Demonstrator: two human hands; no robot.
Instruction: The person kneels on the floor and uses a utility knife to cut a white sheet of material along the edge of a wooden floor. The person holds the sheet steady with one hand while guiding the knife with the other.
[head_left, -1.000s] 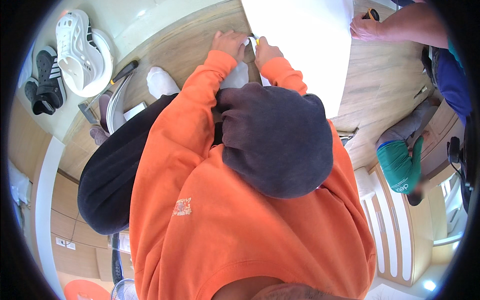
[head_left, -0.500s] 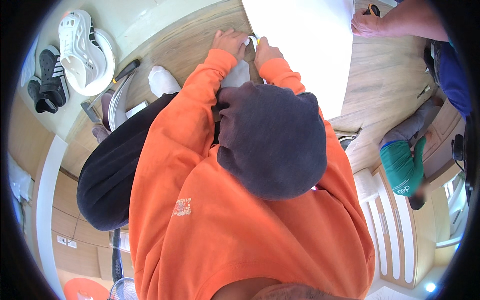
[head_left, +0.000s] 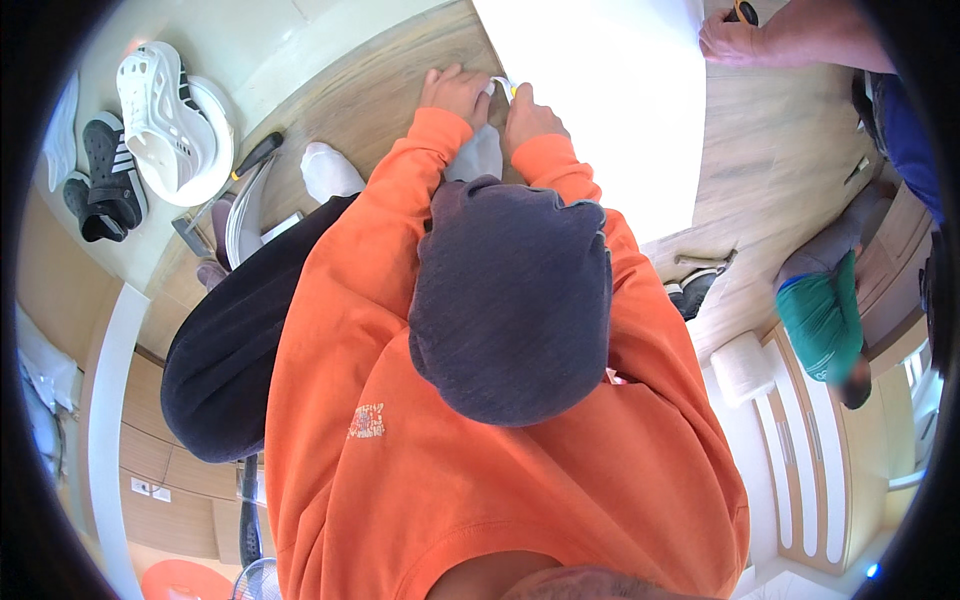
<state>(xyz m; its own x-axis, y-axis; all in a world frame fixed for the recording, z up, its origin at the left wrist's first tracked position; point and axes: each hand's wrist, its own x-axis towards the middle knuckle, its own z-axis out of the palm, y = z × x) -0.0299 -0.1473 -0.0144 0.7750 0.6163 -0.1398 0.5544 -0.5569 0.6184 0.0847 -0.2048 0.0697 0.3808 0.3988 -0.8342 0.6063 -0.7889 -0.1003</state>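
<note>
Orange sleeves reach up from a grey hood to both my hands at the near edge of a big white panel (head_left: 600, 90) lying on the wooden floor. My left hand (head_left: 455, 95) and my right hand (head_left: 530, 118) sit close together, fingers curled, pinching a small white and yellow piece (head_left: 503, 87) at the panel's edge. What the piece is cannot be made out. My knee in grey cloth (head_left: 478, 155) lies just under the hands.
Another person's hand (head_left: 735, 40) rests on the panel's far corner by a dark tool (head_left: 742, 11). A person in a green top (head_left: 825, 320) is at the right. White clogs (head_left: 160, 110), black sandals (head_left: 100, 180), a black-handled tool (head_left: 255, 155) and floor tools (head_left: 705, 262) lie around.
My hands stay at the panel's edge, almost still. The other person's arm at the top right has shifted slightly upward.
</note>
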